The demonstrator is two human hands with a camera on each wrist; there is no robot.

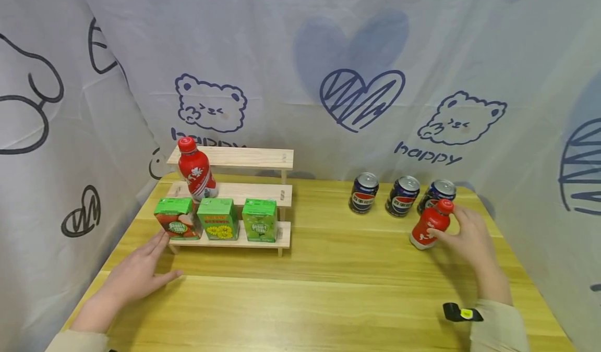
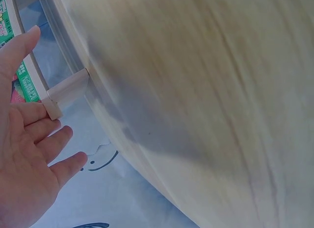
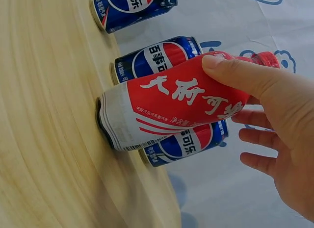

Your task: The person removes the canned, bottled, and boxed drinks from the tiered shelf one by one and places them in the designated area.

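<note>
Saw right hand closing on red bottle, thumb on its side, other fingers straight, bottle upright on table before three cans. Left hand lay flat, empty, beside wooden rack.

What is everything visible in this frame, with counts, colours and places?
table: one, light wood, under everything.
stepped shelf: one, pale wood, three tiers, table's far left.
shelf bottle: one, red, middle tier, left end.
juice cartons: three, green, lowest tier.
cans: three, blue, far right row.
red bottle: one, in front of the cans.
backdrop cloth: white, blue bears and hearts.
black device: at the right wrist.
left hand: flat on the table by the shelf.
right hand: thumb on the red bottle.
</note>
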